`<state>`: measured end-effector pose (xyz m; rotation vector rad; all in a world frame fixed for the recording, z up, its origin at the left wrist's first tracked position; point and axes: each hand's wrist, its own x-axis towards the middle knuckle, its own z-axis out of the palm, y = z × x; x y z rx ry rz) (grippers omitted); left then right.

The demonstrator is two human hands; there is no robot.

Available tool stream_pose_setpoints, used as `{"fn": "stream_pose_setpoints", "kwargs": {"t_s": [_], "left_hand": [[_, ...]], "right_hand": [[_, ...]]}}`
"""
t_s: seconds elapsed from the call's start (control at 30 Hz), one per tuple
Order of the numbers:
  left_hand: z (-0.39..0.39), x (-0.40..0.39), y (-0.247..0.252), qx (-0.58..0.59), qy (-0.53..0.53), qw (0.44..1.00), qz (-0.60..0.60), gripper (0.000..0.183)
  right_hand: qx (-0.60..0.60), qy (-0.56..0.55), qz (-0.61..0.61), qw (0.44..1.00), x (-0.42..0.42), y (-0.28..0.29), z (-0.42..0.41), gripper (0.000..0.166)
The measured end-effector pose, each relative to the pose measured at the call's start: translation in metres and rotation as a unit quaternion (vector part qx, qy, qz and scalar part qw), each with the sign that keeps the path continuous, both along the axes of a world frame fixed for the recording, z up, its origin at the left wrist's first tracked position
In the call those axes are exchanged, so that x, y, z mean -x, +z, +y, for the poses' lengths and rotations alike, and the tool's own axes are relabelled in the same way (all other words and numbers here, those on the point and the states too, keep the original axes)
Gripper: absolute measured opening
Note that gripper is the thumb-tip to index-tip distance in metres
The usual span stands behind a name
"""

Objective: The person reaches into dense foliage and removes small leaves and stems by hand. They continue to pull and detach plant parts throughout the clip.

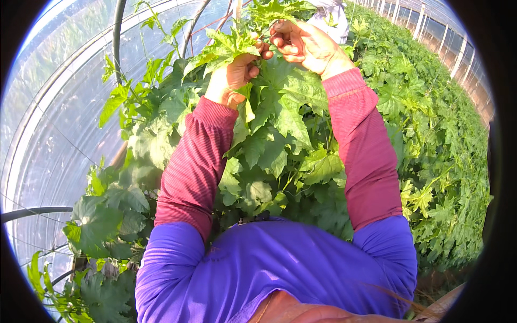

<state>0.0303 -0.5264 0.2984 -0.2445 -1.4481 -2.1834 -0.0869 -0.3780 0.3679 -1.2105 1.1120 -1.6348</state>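
Both hands are raised at the top middle, close together among the leafy shoots of a climbing vine. My left hand (246,68) has its fingers curled at a pale green leafy shoot (230,46), whose leaves cover part of the hand. Just to the right, my right hand (303,46) has thumb and forefinger brought together under another leafy top (278,12); what lies between the fingertips is too small to tell. Broad lobed leaves (297,89) hang below the hands.
Clear plastic greenhouse sheeting (52,153) curves along the left over a metal hoop (118,40). Dense vine foliage (440,161) fills the right side. Pale cloth (337,20), possibly clothing, shows behind the right hand. White posts (420,22) stand at the upper right.
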Motion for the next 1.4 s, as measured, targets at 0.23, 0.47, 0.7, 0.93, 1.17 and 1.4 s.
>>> {"fn": "stream_pose_setpoints", "kwargs": {"t_s": [0.23, 0.47, 0.7, 0.93, 1.17, 1.4], "left_hand": [[0.017, 0.013, 0.005, 0.006, 0.075, 0.997, -0.003, 0.015], [0.002, -0.001, -0.021, 0.103, -0.036, 0.992, -0.063, 0.022], [-0.013, -0.092, -0.038, 0.12, 0.004, 0.992, -0.048, 0.048], [-0.028, -0.087, -0.164, -0.002, -0.028, 0.988, -0.15, 0.023], [-0.006, -0.057, -0.197, 0.36, 0.267, 0.893, 0.05, 0.02], [-0.009, -0.034, -0.271, 0.427, 0.302, 0.852, -0.019, 0.026]], "right_hand": [[0.083, -0.234, 0.133, 0.96, -0.003, -0.016, -0.011, 0.019], [0.008, -0.267, 0.175, 0.948, -0.055, -0.05, 0.027, 0.051], [0.051, -0.297, 0.286, 0.91, -0.035, -0.073, 0.048, 0.043], [-0.019, -0.234, 0.17, 0.957, -0.042, -0.05, 0.057, 0.045], [-0.021, -0.191, 0.138, 0.972, -0.043, -0.046, 0.048, 0.048], [0.111, -0.478, 0.443, 0.75, -0.027, -0.079, 0.052, 0.034]]}}
